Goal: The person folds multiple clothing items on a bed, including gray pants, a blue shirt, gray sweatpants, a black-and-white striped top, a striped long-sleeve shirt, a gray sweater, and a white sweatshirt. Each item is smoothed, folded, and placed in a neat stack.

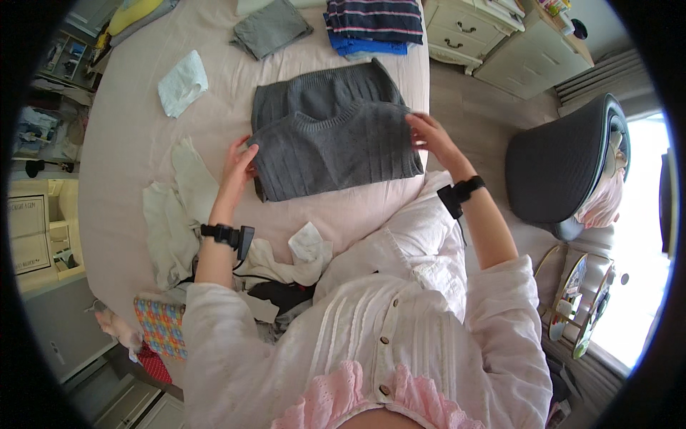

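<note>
A dark grey knit sweater (337,150) lies folded across the pale pink bedsheet in front of me, its ribbed neckline over a ribbed band behind it. At the sweater's left edge, my left hand (238,166) holds the side, thumb on top and some fingers hidden. My right hand (431,137) grips the upper right corner, slightly blurred. Left of the sweater lies a loose cream garment (171,220). Beyond it sits a folded white cloth (183,84). A folded grey garment (272,29) rests past the sweater.
A stack of folded clothes (375,24), striped on top of blue, stands at the bed's far right. Crumpled light garments (284,263) and a black item (284,294) lie close to my body. A dark chair (563,166) stands right of the bed (123,123), beyond a cream drawer cabinet (466,32).
</note>
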